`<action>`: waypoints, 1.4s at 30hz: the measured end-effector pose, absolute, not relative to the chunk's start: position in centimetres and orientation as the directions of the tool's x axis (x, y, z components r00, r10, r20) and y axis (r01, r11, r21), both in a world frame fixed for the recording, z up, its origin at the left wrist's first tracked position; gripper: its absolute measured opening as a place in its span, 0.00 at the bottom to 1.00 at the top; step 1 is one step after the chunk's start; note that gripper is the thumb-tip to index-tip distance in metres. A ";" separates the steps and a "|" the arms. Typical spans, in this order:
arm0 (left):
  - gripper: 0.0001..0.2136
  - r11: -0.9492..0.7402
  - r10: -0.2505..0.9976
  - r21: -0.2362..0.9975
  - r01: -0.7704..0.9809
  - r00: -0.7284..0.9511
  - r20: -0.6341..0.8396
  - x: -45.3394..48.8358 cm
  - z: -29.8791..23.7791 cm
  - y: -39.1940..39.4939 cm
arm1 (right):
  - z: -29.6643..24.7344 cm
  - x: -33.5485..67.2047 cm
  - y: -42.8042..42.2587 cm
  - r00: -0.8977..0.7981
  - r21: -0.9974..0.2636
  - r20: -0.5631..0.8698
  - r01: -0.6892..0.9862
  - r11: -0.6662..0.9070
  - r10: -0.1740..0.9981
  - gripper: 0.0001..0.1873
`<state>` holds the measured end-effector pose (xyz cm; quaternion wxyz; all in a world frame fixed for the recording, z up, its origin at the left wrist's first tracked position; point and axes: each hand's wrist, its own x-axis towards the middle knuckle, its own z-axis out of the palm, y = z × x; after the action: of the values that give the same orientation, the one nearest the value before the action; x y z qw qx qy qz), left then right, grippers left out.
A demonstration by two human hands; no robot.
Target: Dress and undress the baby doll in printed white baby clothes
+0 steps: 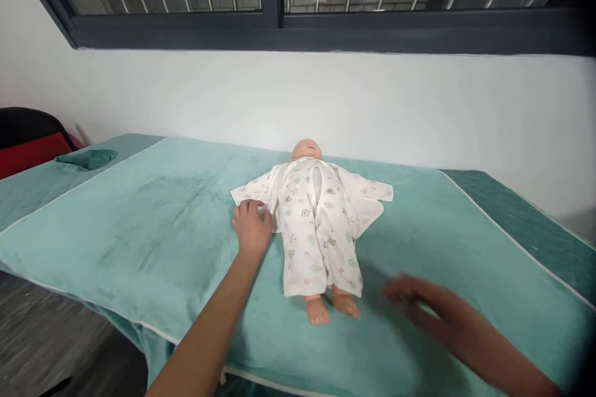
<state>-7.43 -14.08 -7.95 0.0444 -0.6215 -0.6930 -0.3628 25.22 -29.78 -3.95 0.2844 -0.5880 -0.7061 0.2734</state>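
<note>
A baby doll lies on its back on a teal blanket, head toward the wall, bare feet toward me. It wears a white patterned romper whose front is open at the chest. My left hand rests on the edge of the doll's left-side sleeve, fingers curled down onto the cloth. My right hand hovers just above the blanket to the right of the doll's feet, smeared by motion, touching nothing that I can see.
A folded teal cloth lies at the blanket's far left corner. A red and black chair stands at the left. The white wall and a dark-framed window run behind the table. The table's near edge drops to a dark floor.
</note>
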 end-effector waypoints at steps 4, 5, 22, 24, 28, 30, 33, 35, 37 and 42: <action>0.07 -0.455 0.779 0.176 0.873 0.294 0.554 -6.9 -7.3 -15.0 | -5.8 20.9 -20.4 -0.208 -0.479 0.291 0.813 0.331 0.934 0.13; 0.07 -0.526 0.752 0.149 0.837 0.376 0.542 -6.8 -7.3 -15.1 | -6.3 20.1 -19.0 -0.239 -0.402 0.323 0.842 0.361 0.916 0.12; 0.06 -0.664 0.685 0.059 0.745 0.575 0.448 -6.3 -7.3 -15.4 | -7.9 19.5 -17.8 -0.330 -0.444 0.460 0.719 0.536 0.824 0.09; 0.02 -0.656 0.677 0.036 0.754 0.567 0.469 -6.3 -7.5 -15.3 | -7.9 19.5 -18.0 -0.333 -0.468 0.454 0.700 0.540 0.826 0.08; 0.05 -0.644 0.631 -0.045 0.764 0.563 0.533 -6.4 -7.6 -15.2 | -7.8 19.4 -18.2 -0.342 -0.483 0.398 0.711 0.511 0.851 0.07; 0.05 -0.633 0.609 -0.093 0.769 0.568 0.554 -6.4 -7.5 -15.3 | -7.7 19.3 -18.2 -0.321 -0.507 0.390 0.708 0.492 0.863 0.08; 0.06 -0.646 0.559 -0.142 0.750 0.591 0.582 -6.4 -7.4 -15.5 | -7.6 19.3 -18.1 -0.285 -0.538 0.398 0.698 0.473 0.872 0.09; 0.08 -0.662 0.521 -0.134 0.737 0.582 0.624 -6.4 -7.2 -15.8 | -7.6 19.4 -18.0 -0.275 -0.538 0.385 0.709 0.456 0.881 0.08; 0.09 -0.671 0.496 -0.105 0.734 0.549 0.673 -6.5 -7.2 -16.0 | -7.7 19.6 -17.9 -0.266 -0.531 0.367 0.727 0.436 0.891 0.05; 0.10 -0.697 0.558 0.033 0.716 0.513 0.652 -7.2 -7.4 -16.4 | -8.1 20.3 -17.9 -0.218 -0.513 0.377 0.760 0.399 0.900 0.08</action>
<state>-7.16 -16.36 -7.40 0.1210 -0.8612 -0.3700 -0.3267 20.25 -17.94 -8.10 0.3203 -0.5372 -0.7726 0.1094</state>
